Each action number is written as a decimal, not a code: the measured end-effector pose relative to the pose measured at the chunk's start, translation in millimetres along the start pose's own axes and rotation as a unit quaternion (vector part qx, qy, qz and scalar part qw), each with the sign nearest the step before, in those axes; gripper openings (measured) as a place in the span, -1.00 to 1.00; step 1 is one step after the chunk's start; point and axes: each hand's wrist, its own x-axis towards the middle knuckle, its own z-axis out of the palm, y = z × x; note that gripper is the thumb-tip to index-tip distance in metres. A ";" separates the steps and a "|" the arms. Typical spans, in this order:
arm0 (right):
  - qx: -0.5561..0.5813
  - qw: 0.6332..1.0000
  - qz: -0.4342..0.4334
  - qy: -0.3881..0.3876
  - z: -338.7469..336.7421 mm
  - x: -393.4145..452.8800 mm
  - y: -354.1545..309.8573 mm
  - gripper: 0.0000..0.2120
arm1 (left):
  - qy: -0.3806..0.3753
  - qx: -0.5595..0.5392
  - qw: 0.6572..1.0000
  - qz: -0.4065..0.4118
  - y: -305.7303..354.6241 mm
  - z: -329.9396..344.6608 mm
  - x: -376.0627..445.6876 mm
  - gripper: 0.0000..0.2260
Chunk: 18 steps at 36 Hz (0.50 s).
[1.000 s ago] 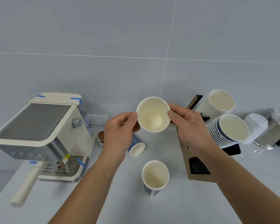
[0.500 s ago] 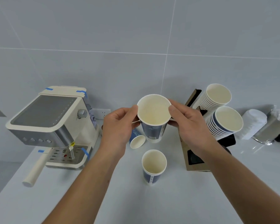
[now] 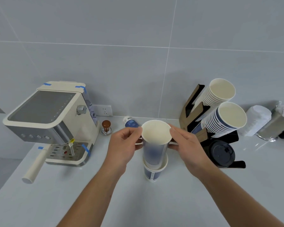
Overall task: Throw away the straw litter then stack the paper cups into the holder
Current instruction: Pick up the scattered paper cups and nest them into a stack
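Now 2 hands nest cups: left hand [image 3: 124, 145] and right hand [image 3: 188, 145] pinch the rim of the top cup [image 3: 155, 141], its base entering the standing cup [image 3: 152, 171] left of the holder [image 3: 189, 112]. Next, I judge, press straight down, then lift both toward the holder.

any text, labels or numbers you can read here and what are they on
No text can be read.
Standing cup: a vertical printed strip, too small to read.
Held cup: print blurred by motion.
Lying cup: band of print near its base, blurred.
Coffee machine: knob and buttons, no legible marks.
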 end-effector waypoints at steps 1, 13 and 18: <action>-0.004 1.000 0.008 -0.001 0.6 0.2 4.7 -0.63 | 0.008 0.011 1.000 0.000 -4.7 -0.5 1.0 -0.88; -0.170 0.984 0.047 -0.017 1.2 -1.8 55.4 -0.69 | 0.015 0.078 0.996 -0.043 -53.6 -2.4 11.0 -0.87; -0.176 0.982 0.056 -0.038 0.7 -0.7 72.0 -0.64 | -0.001 0.104 0.993 -0.055 -67.5 -3.4 13.4 -0.82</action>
